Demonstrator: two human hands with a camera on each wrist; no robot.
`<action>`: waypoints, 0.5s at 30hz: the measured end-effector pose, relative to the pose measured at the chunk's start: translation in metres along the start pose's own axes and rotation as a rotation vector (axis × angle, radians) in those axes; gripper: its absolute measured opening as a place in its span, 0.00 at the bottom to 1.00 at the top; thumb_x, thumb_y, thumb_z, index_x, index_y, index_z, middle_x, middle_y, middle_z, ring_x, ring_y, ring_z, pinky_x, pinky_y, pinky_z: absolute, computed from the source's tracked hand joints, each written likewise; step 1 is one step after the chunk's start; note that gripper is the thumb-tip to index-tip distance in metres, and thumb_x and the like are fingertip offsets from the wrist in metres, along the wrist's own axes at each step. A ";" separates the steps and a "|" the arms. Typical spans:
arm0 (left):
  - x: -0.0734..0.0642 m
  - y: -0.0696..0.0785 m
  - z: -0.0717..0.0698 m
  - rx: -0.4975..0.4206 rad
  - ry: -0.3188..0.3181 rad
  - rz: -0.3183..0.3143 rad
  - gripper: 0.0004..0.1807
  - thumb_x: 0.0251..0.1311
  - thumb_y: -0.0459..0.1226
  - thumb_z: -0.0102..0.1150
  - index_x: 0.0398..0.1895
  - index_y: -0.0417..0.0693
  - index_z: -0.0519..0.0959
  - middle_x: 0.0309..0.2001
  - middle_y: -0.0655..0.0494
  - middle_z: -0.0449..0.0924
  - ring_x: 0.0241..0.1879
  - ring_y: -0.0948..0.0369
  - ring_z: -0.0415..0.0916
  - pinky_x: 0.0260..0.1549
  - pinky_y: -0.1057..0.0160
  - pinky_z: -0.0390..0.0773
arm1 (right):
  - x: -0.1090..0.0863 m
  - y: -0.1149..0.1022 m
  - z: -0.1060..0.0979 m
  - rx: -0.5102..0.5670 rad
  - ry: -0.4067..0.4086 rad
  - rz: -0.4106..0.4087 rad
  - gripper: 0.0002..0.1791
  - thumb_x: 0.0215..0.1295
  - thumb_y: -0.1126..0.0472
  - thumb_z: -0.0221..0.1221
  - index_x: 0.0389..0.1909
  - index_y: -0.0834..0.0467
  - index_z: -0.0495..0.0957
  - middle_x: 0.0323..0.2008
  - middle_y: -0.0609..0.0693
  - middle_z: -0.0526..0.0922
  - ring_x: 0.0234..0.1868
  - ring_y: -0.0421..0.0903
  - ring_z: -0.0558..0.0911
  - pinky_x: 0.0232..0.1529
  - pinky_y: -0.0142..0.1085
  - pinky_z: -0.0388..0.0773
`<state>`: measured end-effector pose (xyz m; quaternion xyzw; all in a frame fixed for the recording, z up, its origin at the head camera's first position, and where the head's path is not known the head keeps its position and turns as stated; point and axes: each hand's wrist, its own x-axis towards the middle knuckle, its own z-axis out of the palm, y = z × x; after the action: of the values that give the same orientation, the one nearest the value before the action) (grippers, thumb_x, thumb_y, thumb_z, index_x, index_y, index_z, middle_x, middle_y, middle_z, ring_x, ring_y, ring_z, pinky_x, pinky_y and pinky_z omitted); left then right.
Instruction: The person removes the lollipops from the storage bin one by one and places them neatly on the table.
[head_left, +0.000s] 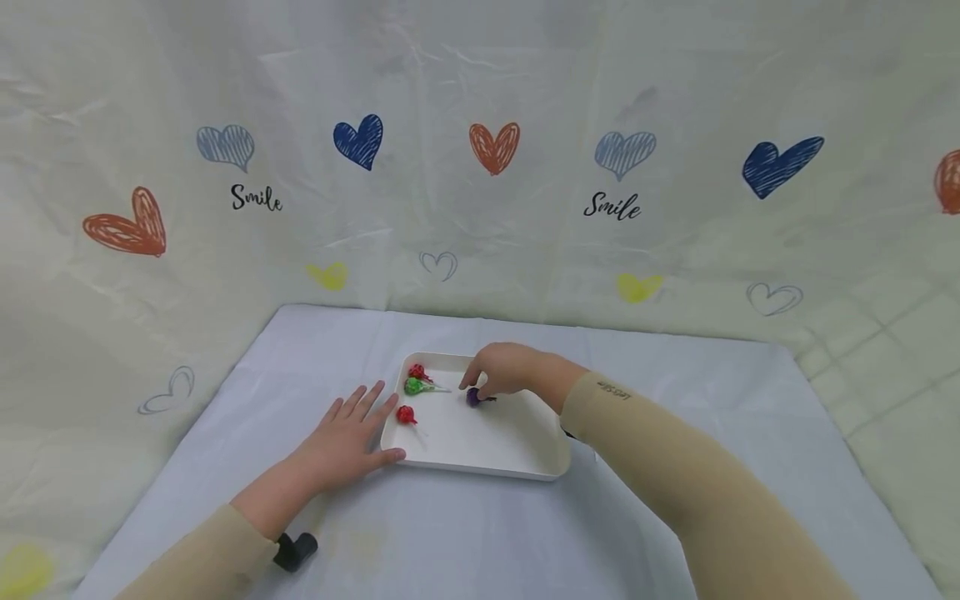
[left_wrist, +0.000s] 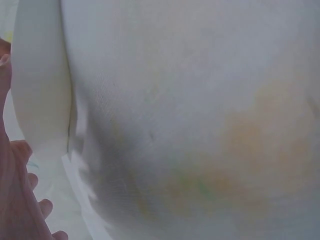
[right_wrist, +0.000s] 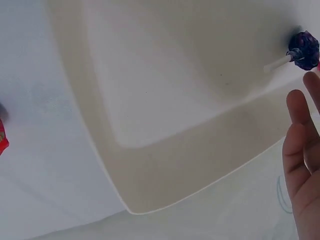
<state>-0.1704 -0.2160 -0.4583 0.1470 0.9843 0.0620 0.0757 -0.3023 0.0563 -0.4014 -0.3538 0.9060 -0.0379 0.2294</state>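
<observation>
Fingers of the left hand [head_left: 347,440] lay flat and relaxed on the desk [head_left: 480,533], thumb against the white tray [head_left: 525,467], seemingly to steady it. The right hand [head_left: 501,369] curled down over the purple lollipop [head_left: 474,397] inside the tray, fingertips hiding whether they pinched it. Two red lollipops [head_left: 406,414] and a green lollipop [head_left: 413,386] lay by the tray's left side. Both wrist views were blurred and cropped.
</observation>
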 end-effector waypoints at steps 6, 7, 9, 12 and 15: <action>0.001 -0.001 0.001 -0.005 -0.005 0.005 0.54 0.56 0.70 0.54 0.80 0.56 0.50 0.80 0.48 0.40 0.77 0.42 0.38 0.70 0.35 0.44 | 0.004 -0.003 0.003 0.031 -0.043 0.042 0.17 0.67 0.58 0.64 0.53 0.37 0.84 0.51 0.35 0.81 0.48 0.38 0.75 0.54 0.35 0.75; 0.002 -0.001 0.002 -0.003 -0.008 0.006 0.54 0.56 0.70 0.54 0.80 0.57 0.50 0.80 0.48 0.40 0.77 0.42 0.38 0.70 0.35 0.44 | 0.004 -0.004 0.004 0.033 -0.047 0.046 0.17 0.67 0.59 0.63 0.53 0.37 0.84 0.52 0.35 0.81 0.48 0.38 0.75 0.54 0.35 0.75; 0.002 -0.001 0.002 -0.002 -0.011 0.006 0.54 0.56 0.70 0.54 0.80 0.57 0.50 0.80 0.49 0.40 0.77 0.43 0.37 0.71 0.35 0.43 | 0.005 -0.004 0.005 0.027 -0.049 0.049 0.18 0.68 0.60 0.63 0.53 0.36 0.84 0.52 0.36 0.81 0.49 0.38 0.74 0.54 0.34 0.75; 0.002 -0.002 0.003 0.005 -0.008 0.000 0.54 0.56 0.70 0.54 0.80 0.57 0.50 0.80 0.49 0.40 0.77 0.43 0.37 0.71 0.35 0.44 | 0.007 -0.004 0.007 0.024 -0.046 0.045 0.18 0.68 0.61 0.62 0.53 0.37 0.85 0.52 0.37 0.81 0.48 0.39 0.75 0.52 0.33 0.75; 0.002 -0.003 0.003 0.004 -0.006 -0.002 0.54 0.56 0.70 0.55 0.80 0.57 0.50 0.80 0.49 0.40 0.77 0.43 0.38 0.71 0.35 0.44 | 0.009 -0.005 0.008 0.022 -0.043 0.049 0.17 0.67 0.61 0.63 0.51 0.37 0.85 0.50 0.37 0.81 0.48 0.39 0.75 0.53 0.35 0.75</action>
<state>-0.1725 -0.2182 -0.4619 0.1461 0.9843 0.0597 0.0787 -0.3010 0.0472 -0.4105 -0.3299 0.9086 -0.0346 0.2537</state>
